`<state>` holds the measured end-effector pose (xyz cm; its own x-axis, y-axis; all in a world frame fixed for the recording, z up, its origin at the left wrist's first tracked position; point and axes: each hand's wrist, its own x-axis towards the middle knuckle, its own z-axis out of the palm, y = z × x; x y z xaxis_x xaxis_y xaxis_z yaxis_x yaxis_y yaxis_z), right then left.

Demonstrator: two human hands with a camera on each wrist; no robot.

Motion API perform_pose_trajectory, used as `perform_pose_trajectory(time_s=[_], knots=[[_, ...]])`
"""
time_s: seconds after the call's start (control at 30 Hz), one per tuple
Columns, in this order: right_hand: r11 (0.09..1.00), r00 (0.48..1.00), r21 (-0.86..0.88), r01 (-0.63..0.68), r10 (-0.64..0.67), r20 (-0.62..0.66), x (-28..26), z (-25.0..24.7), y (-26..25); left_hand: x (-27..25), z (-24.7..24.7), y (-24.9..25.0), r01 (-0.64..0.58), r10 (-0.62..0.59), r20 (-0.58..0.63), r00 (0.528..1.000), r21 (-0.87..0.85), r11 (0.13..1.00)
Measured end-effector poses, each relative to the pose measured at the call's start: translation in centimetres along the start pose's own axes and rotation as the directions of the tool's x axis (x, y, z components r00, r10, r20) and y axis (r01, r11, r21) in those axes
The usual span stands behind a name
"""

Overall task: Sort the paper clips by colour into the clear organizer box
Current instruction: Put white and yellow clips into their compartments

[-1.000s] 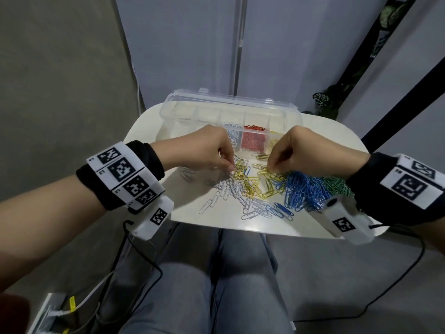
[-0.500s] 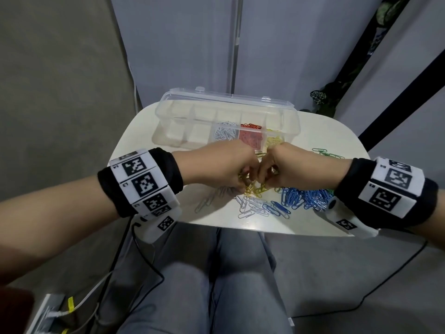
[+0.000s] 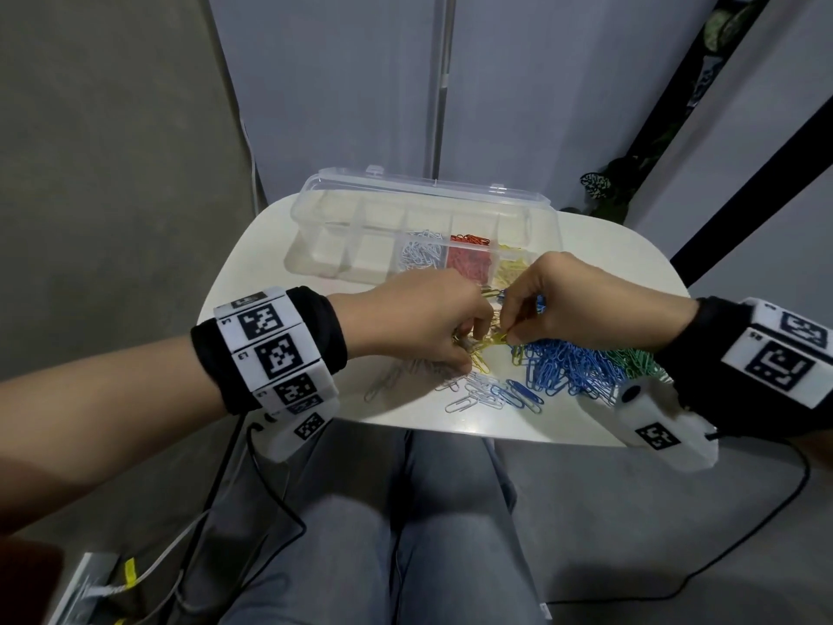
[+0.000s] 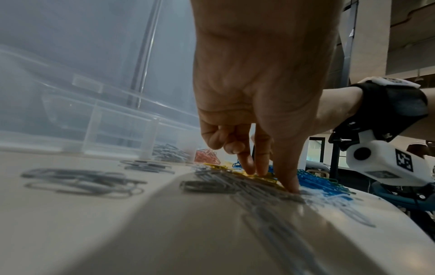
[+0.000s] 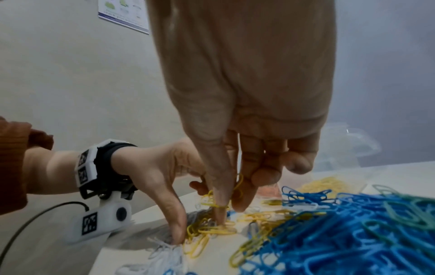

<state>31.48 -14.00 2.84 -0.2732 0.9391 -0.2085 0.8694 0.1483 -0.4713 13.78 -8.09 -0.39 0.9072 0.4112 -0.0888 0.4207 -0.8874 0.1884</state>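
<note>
The clear organizer box (image 3: pixel 360 218) stands open at the table's far side, with white (image 3: pixel 421 254), red (image 3: pixel 469 261) and yellow clips (image 3: pixel 511 272) in three neighbouring front compartments. Loose yellow clips (image 3: pixel 484 349) lie at the table's middle, where both hands meet. My left hand (image 3: pixel 471 349) has thumb and two fingertips (image 4: pixel 261 171) down on that yellow bunch, pinching it against the table. My right hand (image 5: pixel 227 202) pinches a few yellow clips (image 5: pixel 237 186) between thumb and forefinger, lifted slightly. A blue pile (image 3: pixel 568 367) and a green pile (image 3: pixel 631 360) lie under the right wrist.
Loose white clips (image 3: pixel 473 392) and a few blue ones lie near the front edge of the small white table (image 3: pixel 252 281). The box's lid (image 3: pixel 428 187) stands up behind it. My knees are under the table, and cables run across the floor on both sides.
From apart on the pile, both hands have come together at the middle over the yellow clips. The right hand now has yellow clips raised between its fingers.
</note>
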Motion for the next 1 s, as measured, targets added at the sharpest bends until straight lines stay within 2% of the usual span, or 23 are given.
perform_pose_trajectory(time_s=[0.1, 0.2, 0.33, 0.4, 0.63, 0.73, 0.87, 0.93, 1.0], knots=[[0.998, 0.994, 0.032, -0.048, 0.050, -0.097, 0.1, -1.1, 0.2, 0.1, 0.0, -0.1, 0.013, -0.013, -0.006, 1.000, -0.016, 1.000], [0.990, 0.966, 0.105, -0.091, 0.114, -0.232, 0.4, -3.6, 0.7, 0.1, -0.1, -0.5, 0.032, -0.032, -0.007, 0.999, -0.036, 0.999], [0.985, 0.875, 0.092, -0.146, 0.172, -0.453, 1.7, -5.8, 1.9, 0.0, -0.1, -0.8, 0.055, -0.055, 0.004, 0.999, -0.049, 0.997], [0.978, 0.840, 0.085, -0.189, 0.206, -0.501, 2.5, -5.9, 2.4, 0.0, 0.0, -0.8, 0.061, -0.060, 0.009, 0.998, -0.051, 0.997], [0.952, 0.820, 0.190, -0.241, 0.304, -0.485, 4.1, -5.3, 3.0, -0.3, -0.1, -0.9, 0.062, -0.061, 0.020, 0.998, -0.050, 0.997], [0.955, 0.840, 0.191, -0.227, 0.291, -0.458, 4.2, -5.1, 3.0, -0.3, -0.1, -0.9, 0.064, -0.063, 0.025, 0.998, -0.056, 0.996], [0.965, 0.841, 0.203, -0.167, 0.247, -0.482, 2.8, -5.8, 2.9, -0.1, -0.1, -0.9, 0.058, -0.057, 0.027, 0.998, -0.059, 0.997], [0.977, 0.874, 0.149, -0.153, 0.204, -0.441, 1.4, -6.2, 3.0, 0.1, -0.1, -1.0, 0.052, -0.051, 0.007, 0.999, -0.071, 0.996], [0.983, 0.929, 0.033, -0.182, 0.183, -0.322, 0.0, -5.9, 3.1, 0.4, -0.1, -0.9, 0.045, -0.047, -0.023, 0.999, -0.076, 0.996]])
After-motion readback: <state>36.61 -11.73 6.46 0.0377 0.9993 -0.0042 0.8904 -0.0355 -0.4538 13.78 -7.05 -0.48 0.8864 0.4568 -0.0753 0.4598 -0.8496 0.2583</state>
